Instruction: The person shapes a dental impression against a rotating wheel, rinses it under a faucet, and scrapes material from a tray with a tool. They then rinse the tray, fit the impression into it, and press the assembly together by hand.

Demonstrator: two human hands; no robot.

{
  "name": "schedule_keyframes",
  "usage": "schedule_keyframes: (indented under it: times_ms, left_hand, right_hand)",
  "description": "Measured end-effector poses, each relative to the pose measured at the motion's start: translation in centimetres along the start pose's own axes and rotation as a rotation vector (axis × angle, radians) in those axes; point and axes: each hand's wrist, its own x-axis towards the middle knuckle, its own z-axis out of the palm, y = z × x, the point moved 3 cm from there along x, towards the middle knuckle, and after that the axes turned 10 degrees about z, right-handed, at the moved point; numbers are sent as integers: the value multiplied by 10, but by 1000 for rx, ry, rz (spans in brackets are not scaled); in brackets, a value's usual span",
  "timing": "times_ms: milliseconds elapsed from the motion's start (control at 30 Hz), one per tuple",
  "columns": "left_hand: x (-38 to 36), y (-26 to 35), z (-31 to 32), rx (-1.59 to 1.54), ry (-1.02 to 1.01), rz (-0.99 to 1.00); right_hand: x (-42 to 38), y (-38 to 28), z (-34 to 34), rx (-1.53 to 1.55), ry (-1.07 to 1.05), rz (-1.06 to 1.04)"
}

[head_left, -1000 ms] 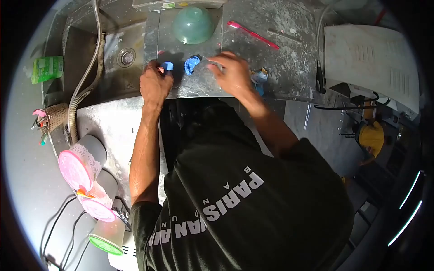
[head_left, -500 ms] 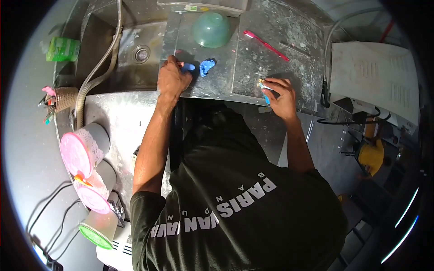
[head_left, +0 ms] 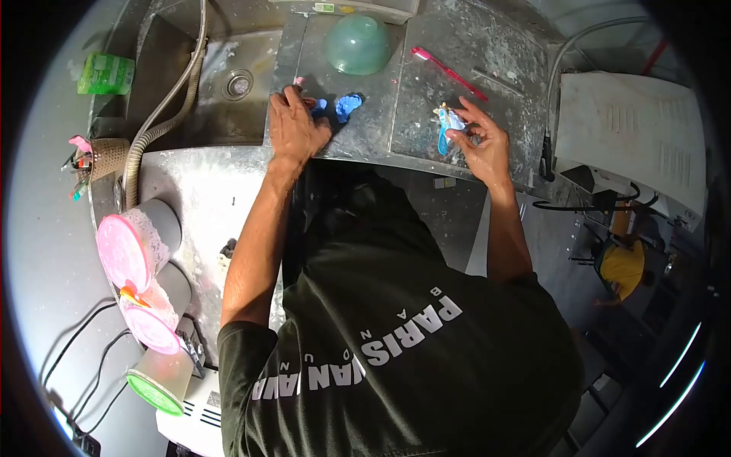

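Observation:
My left hand (head_left: 297, 129) rests on the metal counter near the sink, its fingers curled down. A small blue piece (head_left: 320, 105) shows beside its fingers, and a pink bit (head_left: 298, 81) lies just beyond them; what the fingers hold is hidden. Right of that hand sits a crumpled blue lump (head_left: 348, 107). My right hand (head_left: 483, 142) is open, with fingers spread and the thumb close to a blue and white piece (head_left: 445, 131) with yellowish parts. That piece rests on the counter.
A green bowl (head_left: 358, 45) and a pink-red brush (head_left: 449, 73) are farther back on the counter (head_left: 373, 141). The sink (head_left: 217, 122) lies left, with a hose beside it. Pink-lidded tubs (head_left: 124, 255) stand lower left. Beyond the white machine (head_left: 630, 137), a person in yellow (head_left: 623, 270) is visible.
The fingers of my right hand have opened and moved off the blue and white piece. My left hand has shifted slightly, with more of the pink bit showing.

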Motion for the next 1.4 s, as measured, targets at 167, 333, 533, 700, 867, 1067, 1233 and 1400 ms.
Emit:
schedule_keyframes:
  times_ms: [167, 333, 533, 700, 867, 1067, 1233, 1400]
  left_hand:
    - [-12, 2, 7, 181, -30, -95]
    - [-18, 11, 3, 155, 61, -79]
    - [-23, 38, -30, -410, 132, 403]
    - [-14, 60, -53, -622, 495, 310]
    - [-28, 14, -97, -950, 667, -343]
    - [-78, -92, -121, -1749, 1269, -656]
    - [-134, -91, -143, -1678, 1302, -719]
    - [-162, -73, -152, -1671, 1362, -739]
  right_hand:
    - [6, 2, 12, -52, 1, -58]
    - [5, -13, 37, 78, -50, 111]
    - [10, -37, 92, 559, -137, 171]
    - [25, -69, 177, 728, -410, 100]
    - [22, -123, 260, 722, -722, 225]
    - [45, -222, 367, 217, -957, -309]
    - [57, -344, 483, 213, -849, -711]
    - [66, -446, 586, -381, -561, -1070]
